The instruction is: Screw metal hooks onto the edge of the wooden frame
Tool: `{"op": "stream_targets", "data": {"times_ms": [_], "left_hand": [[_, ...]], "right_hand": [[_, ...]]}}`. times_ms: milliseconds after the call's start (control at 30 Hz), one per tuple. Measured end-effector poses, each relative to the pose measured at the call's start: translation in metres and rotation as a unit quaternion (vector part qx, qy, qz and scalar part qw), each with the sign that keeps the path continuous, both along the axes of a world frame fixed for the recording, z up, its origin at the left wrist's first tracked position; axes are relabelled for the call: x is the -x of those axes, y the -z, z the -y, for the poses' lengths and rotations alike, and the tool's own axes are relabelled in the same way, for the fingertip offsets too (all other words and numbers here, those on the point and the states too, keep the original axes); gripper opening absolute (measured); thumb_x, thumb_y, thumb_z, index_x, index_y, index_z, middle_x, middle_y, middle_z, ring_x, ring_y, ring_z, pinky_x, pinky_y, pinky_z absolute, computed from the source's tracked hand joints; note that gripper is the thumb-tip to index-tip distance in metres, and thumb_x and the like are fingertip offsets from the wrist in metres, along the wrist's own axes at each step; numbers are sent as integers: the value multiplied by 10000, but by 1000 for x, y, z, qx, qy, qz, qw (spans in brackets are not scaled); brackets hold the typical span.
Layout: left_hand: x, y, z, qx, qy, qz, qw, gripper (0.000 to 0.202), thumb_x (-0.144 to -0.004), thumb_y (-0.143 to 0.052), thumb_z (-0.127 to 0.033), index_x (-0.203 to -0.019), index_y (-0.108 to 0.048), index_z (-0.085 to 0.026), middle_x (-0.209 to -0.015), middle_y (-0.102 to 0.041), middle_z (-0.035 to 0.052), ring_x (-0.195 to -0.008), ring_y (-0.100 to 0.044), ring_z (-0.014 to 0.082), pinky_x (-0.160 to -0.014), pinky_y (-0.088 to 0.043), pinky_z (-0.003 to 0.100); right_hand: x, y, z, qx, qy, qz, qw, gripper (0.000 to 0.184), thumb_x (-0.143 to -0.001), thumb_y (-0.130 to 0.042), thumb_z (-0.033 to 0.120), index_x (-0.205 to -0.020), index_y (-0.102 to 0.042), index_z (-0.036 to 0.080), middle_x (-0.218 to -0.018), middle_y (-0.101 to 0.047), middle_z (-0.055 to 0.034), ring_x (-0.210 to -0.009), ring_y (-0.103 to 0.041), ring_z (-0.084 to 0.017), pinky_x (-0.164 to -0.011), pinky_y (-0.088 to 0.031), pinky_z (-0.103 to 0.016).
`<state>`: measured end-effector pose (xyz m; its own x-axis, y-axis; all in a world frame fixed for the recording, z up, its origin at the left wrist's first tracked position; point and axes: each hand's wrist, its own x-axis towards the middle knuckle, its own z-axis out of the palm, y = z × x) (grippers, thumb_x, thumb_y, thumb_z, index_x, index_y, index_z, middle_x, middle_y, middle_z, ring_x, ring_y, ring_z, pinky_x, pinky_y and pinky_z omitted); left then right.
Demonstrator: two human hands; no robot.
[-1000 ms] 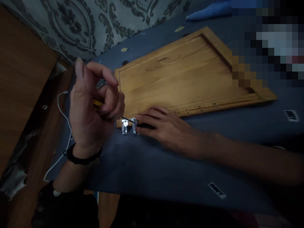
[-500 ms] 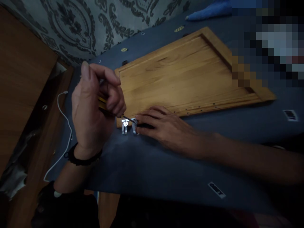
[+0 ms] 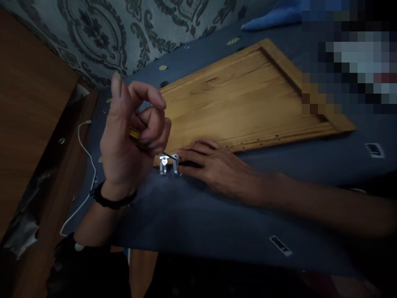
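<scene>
My left hand [image 3: 133,136], wearing a black band at the wrist, has its fingers curled round a screwdriver with a yellow-and-black handle [image 3: 134,133]. The thumb points up and the index finger is bent away from the handle. The screwdriver's thin shaft [image 3: 169,155] slants down to a screw on a shiny metal hook rail [image 3: 164,160]. Two hooks of the rail show, hanging over the near edge of a framed wooden board [image 3: 235,99]. My right hand [image 3: 214,167] lies on that edge, its thumb and index finger holding the rail beside the right hook; its other fingers rest on the wood.
The board lies on a dark blue printed cloth [image 3: 217,223]. A white cable [image 3: 89,161] runs along the left, by a wooden cabinet [image 3: 34,78]. Behind stands a patterned wall [image 3: 102,33]. A blue cloth-like thing [image 3: 273,18] lies at the back right.
My left hand has turned slightly round the screwdriver and appears a little further right and higher. The right hand and the hook rail stay in place. The view has shifted slightly.
</scene>
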<state>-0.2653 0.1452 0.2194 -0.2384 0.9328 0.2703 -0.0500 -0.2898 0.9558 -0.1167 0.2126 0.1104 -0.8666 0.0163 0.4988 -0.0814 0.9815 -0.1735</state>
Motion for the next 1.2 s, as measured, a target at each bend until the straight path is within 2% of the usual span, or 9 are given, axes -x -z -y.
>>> {"op": "stream_targets", "data": {"times_ms": [100,267,333,433,567,733,867,1033,1200], "left_hand": [[3,0,-1,-9,17,-1,1000,552,-974,-527,-660,-695,-611,-191,-459,-171,-83,-353,-106,54,-348,-123,238],[0,4,-4,-21,-104,43,993,567,-1024,-451,-612,-662,-581,-195,-482,-194,-62,-392,-200,73,-387,-178,244],[-2,5,-4,-24,-128,50,990,570,-1022,-441,-621,-661,-574,-200,-490,-201,-57,-401,-206,76,-393,-178,240],[-2,6,-4,-10,-98,39,994,583,-1006,-441,-654,-655,-569,-207,-473,-176,-65,-375,-154,72,-367,-131,232],[5,6,-5,-24,-19,6,1000,598,-974,-479,-698,-648,-577,-206,-424,-152,-89,-321,-81,49,-317,-101,224],[9,2,-1,3,45,-12,999,575,-995,-508,-638,-646,-600,-190,-417,-149,-95,-320,-78,28,-324,-147,196],[6,2,-1,1,6,7,1000,651,-984,-435,-710,-619,-577,-190,-418,-154,-86,-301,-110,28,-331,-158,190],[4,9,-6,-17,-59,10,998,541,-1000,-512,-615,-666,-604,-200,-447,-227,-61,-350,-232,69,-344,-176,225],[2,11,-4,-18,-76,15,997,476,-1035,-499,-529,-712,-629,-204,-478,-289,-46,-392,-266,80,-396,-215,241]], "right_hand": [[0,0,0,4,-1,6,1000,237,-1024,-555,181,-1196,-717,190,-1293,-706,-111,-1166,-599,-269,-1042,-461,-477],[-1,3,-1,2,-6,-12,1000,251,-1025,-538,178,-1198,-720,177,-1311,-702,-123,-1182,-599,-282,-1025,-472,-483],[-1,4,-1,1,-5,-17,1000,257,-1034,-524,182,-1201,-719,172,-1315,-701,-125,-1184,-598,-284,-1024,-473,-482],[-1,4,-1,1,-4,-23,1000,258,-1036,-519,179,-1200,-719,172,-1304,-705,-123,-1175,-601,-284,-1021,-476,-481],[0,3,-1,4,-6,-16,1000,243,-1032,-535,184,-1194,-717,180,-1296,-706,-118,-1171,-600,-276,-1026,-475,-484],[-1,0,0,12,-7,1,1000,251,-1026,-554,181,-1229,-701,180,-1307,-698,-120,-1177,-596,-274,-1037,-468,-484],[-1,-1,0,12,-9,2,1000,255,-1035,-537,180,-1231,-701,177,-1311,-699,-118,-1187,-592,-275,-1030,-466,-478],[0,2,-1,-1,-5,-18,1000,241,-1031,-535,169,-1187,-719,162,-1300,-707,-129,-1178,-612,-284,-1017,-478,-475],[1,5,-1,-3,-3,-40,999,246,-1035,-528,170,-1190,-719,160,-1287,-713,-129,-1175,-615,-286,-1007,-486,-471]]}}
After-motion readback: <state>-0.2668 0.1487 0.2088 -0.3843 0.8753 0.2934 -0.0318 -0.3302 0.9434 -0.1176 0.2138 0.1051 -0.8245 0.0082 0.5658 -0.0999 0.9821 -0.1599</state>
